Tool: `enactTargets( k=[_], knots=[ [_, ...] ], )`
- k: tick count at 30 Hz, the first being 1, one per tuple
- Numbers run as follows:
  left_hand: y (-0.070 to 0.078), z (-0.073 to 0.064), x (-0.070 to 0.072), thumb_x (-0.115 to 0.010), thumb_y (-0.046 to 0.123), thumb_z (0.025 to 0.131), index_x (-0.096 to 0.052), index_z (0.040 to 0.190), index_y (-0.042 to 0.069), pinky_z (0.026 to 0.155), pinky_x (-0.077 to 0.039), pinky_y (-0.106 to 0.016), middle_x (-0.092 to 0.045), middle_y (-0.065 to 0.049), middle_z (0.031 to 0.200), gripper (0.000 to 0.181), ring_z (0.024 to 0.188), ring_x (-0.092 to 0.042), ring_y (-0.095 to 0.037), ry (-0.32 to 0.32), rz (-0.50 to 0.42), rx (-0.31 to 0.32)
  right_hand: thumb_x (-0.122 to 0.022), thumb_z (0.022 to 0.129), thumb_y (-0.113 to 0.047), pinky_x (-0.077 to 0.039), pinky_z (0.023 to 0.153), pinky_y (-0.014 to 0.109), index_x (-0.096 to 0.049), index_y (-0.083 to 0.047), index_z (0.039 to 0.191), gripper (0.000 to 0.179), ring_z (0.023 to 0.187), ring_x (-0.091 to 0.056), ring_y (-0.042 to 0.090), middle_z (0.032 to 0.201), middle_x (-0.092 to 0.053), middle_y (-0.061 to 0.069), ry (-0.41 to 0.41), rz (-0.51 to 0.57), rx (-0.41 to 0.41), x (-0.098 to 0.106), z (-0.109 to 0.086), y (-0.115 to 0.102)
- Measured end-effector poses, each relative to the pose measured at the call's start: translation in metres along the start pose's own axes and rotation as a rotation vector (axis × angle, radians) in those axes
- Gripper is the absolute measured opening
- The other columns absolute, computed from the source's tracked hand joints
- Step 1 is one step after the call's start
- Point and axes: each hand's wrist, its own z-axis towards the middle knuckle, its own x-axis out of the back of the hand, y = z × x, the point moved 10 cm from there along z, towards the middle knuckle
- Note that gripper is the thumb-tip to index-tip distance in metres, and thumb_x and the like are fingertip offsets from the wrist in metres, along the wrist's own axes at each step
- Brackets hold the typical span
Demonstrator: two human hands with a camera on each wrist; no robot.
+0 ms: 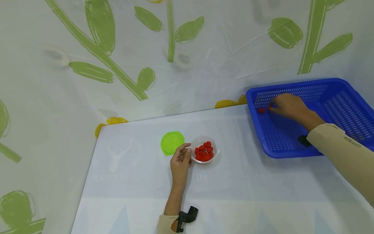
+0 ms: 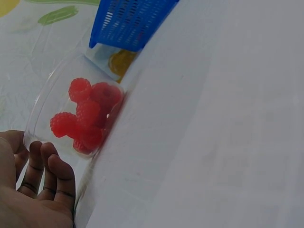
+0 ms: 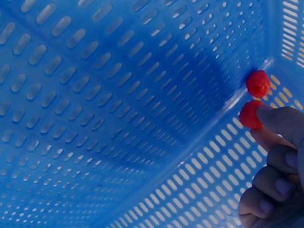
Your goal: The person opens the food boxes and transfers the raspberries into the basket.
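A clear plastic bowl (image 1: 217,151) with several raspberries (image 1: 204,152) in it stands on the white table. My left hand (image 1: 180,164) is at its left side, thumb and fingers gripping the rim edge; in the left wrist view the fingertips (image 2: 59,166) lie against the near wall. My right hand (image 1: 287,105) is down inside the blue basket (image 1: 270,151). There it pinches a raspberry (image 3: 251,114) between thumb and index finger, the other fingers curled. Another raspberry (image 1: 261,110) lies beside it, near the basket's corner.
A bright green lid (image 1: 172,143) lies just behind and left of the bowl. The basket, with slotted walls, stands at the table's back right. A wall covering printed with green leaves (image 1: 100,26) rises behind the table.
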Motion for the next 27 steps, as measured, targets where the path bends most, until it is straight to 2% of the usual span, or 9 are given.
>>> enactTargets(
  k=[4, 8, 13, 18, 21, 25, 27],
  knots=[
    [-0.001, 0.0, 0.001, -0.063, 0.011, 0.1, -0.066, 0.122, 0.002, 0.061, -0.051, -0.027, -0.058, -0.02, 0.092, 0.025, 0.069, -0.05, -0.046, 0.001, -0.005, 0.013, -0.072, 0.091, -0.019, -0.053, 0.066, 0.055, -0.071, 0.006, 0.106, 0.029, 0.082, -0.066, 0.037, 0.094, -0.069, 0.023, -0.021, -0.013, -0.012, -0.003, 0.003, 0.0],
    [-0.001, 0.0, 0.001, -0.063, 0.011, 0.1, -0.066, 0.122, 0.002, 0.061, -0.051, -0.027, -0.059, -0.019, 0.091, 0.024, 0.069, -0.05, -0.044, 0.005, -0.007, 0.02, -0.071, 0.091, -0.018, -0.053, 0.067, 0.056, -0.071, 0.006, 0.108, 0.029, 0.086, -0.066, 0.04, 0.098, -0.069, 0.025, -0.048, -0.02, -0.013, -0.007, 0.003, 0.0],
    [0.001, -0.001, 0.001, -0.063, 0.01, 0.099, -0.066, 0.122, 0.002, 0.061, -0.051, -0.027, -0.059, -0.02, 0.092, 0.024, 0.068, -0.051, -0.042, 0.01, -0.004, 0.018, -0.072, 0.09, -0.016, -0.054, 0.065, 0.053, -0.071, 0.006, 0.107, 0.027, 0.082, -0.066, 0.035, 0.095, -0.07, 0.023, -0.049, -0.025, -0.001, -0.01, 0.003, -0.003],
    [-0.001, -0.001, 0.001, -0.063, 0.011, 0.1, -0.066, 0.122, 0.002, 0.061, -0.051, -0.026, -0.06, -0.013, 0.091, 0.024, 0.068, -0.051, -0.041, 0.004, 0.0, 0.021, -0.073, 0.089, -0.016, -0.053, 0.063, 0.053, -0.072, 0.003, 0.102, 0.023, 0.077, -0.065, 0.032, 0.089, -0.069, 0.019, -0.039, -0.033, 0.011, -0.012, 0.004, -0.004],
    [-0.012, 0.001, 0.002, -0.063, 0.011, 0.1, -0.066, 0.123, 0.003, 0.06, -0.051, -0.025, -0.06, -0.012, 0.091, 0.025, 0.068, -0.052, -0.04, 0.006, 0.013, 0.018, -0.073, 0.089, -0.016, -0.053, 0.064, 0.053, -0.073, 0.003, 0.103, 0.023, 0.079, -0.065, 0.033, 0.092, -0.07, 0.021, -0.04, -0.027, 0.006, -0.014, 0.005, -0.003],
    [-0.028, 0.005, 0.005, -0.063, 0.012, 0.1, -0.066, 0.124, 0.006, 0.059, -0.05, -0.024, -0.06, -0.015, 0.092, 0.025, 0.066, -0.052, -0.035, 0.015, 0.016, 0.007, -0.075, 0.089, -0.017, -0.053, 0.069, 0.056, -0.073, 0.003, 0.107, 0.027, 0.086, -0.066, 0.038, 0.101, -0.069, 0.025, -0.031, -0.008, 0.007, -0.012, 0.007, -0.003],
    [-0.031, 0.006, 0.006, -0.064, 0.015, 0.1, -0.067, 0.123, 0.008, 0.059, -0.05, -0.024, -0.06, -0.016, 0.093, 0.025, 0.065, -0.053, -0.032, 0.017, 0.013, 0.004, -0.075, 0.089, -0.019, -0.052, 0.071, 0.057, -0.072, 0.004, 0.107, 0.03, 0.088, -0.066, 0.039, 0.102, -0.069, 0.026, -0.029, 0.002, 0.006, -0.008, 0.008, -0.005]
  ],
)
